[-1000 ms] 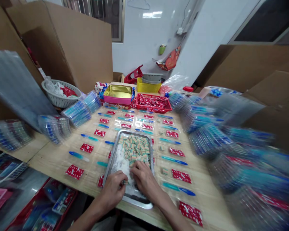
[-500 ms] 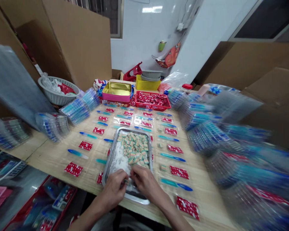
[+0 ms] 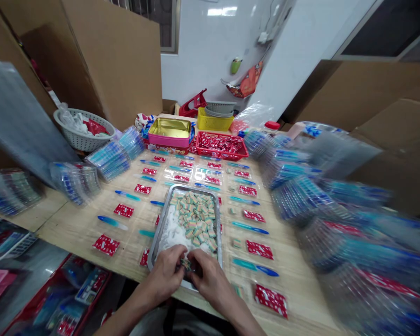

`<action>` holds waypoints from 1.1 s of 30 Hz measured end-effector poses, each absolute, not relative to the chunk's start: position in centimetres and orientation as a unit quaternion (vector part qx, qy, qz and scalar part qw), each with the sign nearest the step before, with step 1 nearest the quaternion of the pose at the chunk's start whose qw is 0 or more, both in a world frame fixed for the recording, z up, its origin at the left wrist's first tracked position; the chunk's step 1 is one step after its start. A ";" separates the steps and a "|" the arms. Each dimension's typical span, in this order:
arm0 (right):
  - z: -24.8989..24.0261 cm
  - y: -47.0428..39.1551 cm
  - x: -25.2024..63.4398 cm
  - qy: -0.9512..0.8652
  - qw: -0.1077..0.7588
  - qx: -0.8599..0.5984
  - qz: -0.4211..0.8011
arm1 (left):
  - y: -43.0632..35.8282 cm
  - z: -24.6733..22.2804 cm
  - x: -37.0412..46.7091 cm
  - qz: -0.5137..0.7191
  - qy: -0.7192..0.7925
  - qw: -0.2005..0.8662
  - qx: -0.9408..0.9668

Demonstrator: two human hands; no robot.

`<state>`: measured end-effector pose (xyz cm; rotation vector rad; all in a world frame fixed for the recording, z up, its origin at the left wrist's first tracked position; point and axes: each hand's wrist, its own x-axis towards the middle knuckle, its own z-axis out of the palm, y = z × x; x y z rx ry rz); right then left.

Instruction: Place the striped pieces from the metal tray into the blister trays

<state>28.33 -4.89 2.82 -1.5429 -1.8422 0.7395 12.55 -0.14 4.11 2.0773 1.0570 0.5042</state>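
A metal tray (image 3: 156, 242) lies at the table's front middle, holding many small striped blocks (image 3: 196, 214) and a patch of white powder (image 3: 173, 231). Over the near end of the tray, my left hand (image 3: 168, 268) has its fingers pinched together. Close beside it, my right hand (image 3: 206, 275) is also closed. Between the fingertips of both hands are some small striped pieces, partly hidden by the fingers. Clear plastic trays with red dotted packets (image 3: 259, 249) and blue-green plastic pieces (image 3: 250, 227) lie in rows on both sides.
Stacks of filled clear packs stand at the right (image 3: 301, 200) and left (image 3: 108, 158). Behind the rows are a pink tin (image 3: 170, 141), a red basket of packets (image 3: 243, 151) and a yellow basket (image 3: 215, 122). A grey basket (image 3: 86, 142) sits at the back left.
My right hand has moved slightly left and down, closer to my left hand. More of the small pieces shows between the fingertips. A small striped block now shows beside my right wrist.
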 end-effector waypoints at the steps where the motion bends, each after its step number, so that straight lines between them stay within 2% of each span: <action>1: 2.6 -4.9 28.3 -0.698 0.313 -0.581 0.278 | -0.1 4.1 12.5 0.196 0.411 0.368 0.811; 7: 2.6 -4.4 28.2 -0.694 0.344 -0.571 0.272 | 0.1 3.7 12.1 0.203 0.411 0.359 0.813; 33: 3.2 -4.3 27.2 -0.714 0.336 -0.564 0.241 | 0.3 3.4 11.9 0.216 0.417 0.354 0.809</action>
